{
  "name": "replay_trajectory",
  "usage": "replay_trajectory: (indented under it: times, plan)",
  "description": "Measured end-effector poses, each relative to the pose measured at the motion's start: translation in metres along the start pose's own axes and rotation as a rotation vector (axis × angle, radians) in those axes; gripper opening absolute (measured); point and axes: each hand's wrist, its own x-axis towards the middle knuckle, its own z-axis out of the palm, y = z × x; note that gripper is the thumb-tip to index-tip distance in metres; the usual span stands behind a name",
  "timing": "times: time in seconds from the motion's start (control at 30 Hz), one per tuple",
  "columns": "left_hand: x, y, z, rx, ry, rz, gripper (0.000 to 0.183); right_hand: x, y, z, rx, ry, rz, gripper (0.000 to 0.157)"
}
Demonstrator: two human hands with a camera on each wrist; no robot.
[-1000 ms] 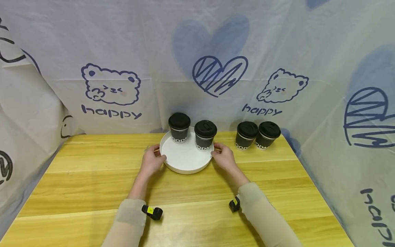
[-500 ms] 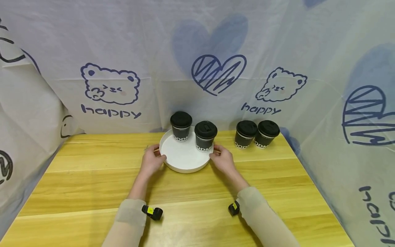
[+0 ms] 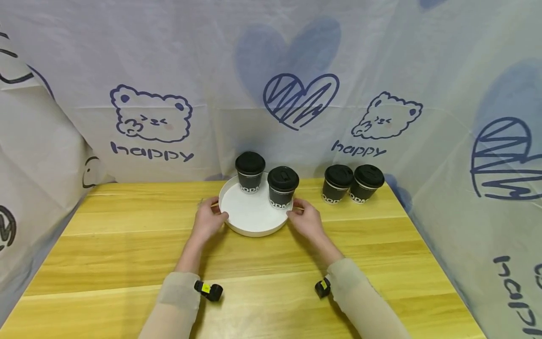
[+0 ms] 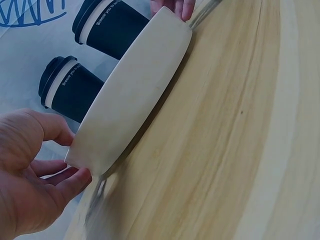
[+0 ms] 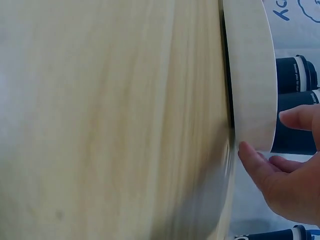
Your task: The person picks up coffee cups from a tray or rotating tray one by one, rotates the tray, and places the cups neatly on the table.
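A round white tray [image 3: 250, 214] with a low rim sits at the back middle of the wooden table. My left hand [image 3: 208, 220] grips its left edge, thumb over the rim and fingers against the outer wall, as the left wrist view shows. On the opposite edge my right hand [image 3: 306, 219] holds the rim in the same way. Two black paper cups with black lids stand upright on the tray: a back cup [image 3: 250, 178] left of centre and a front cup [image 3: 281, 195] near my right hand. In the right wrist view the tray wall [image 5: 252, 75] hides the cups' bases.
Two more lidded black cups, a left one [image 3: 334, 189] and a right one [image 3: 363, 188], stand close together on the table [image 3: 262, 292] right of the tray. A printed cloth [image 3: 237, 117] hangs right behind the table's back edge.
Both cups on the tray have shifted slightly to the right, the back one more. The hands keep their hold on the rim, and the two cups at the right stay put.
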Motion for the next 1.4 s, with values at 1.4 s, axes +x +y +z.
replay_trajectory:
  times: [1.4]
  plan:
    - [0.019, -0.002, -0.024, 0.995, -0.056, 0.334, 0.061, 0.044, -0.009, 0.005, 0.117, -0.063, -0.15, 0.088]
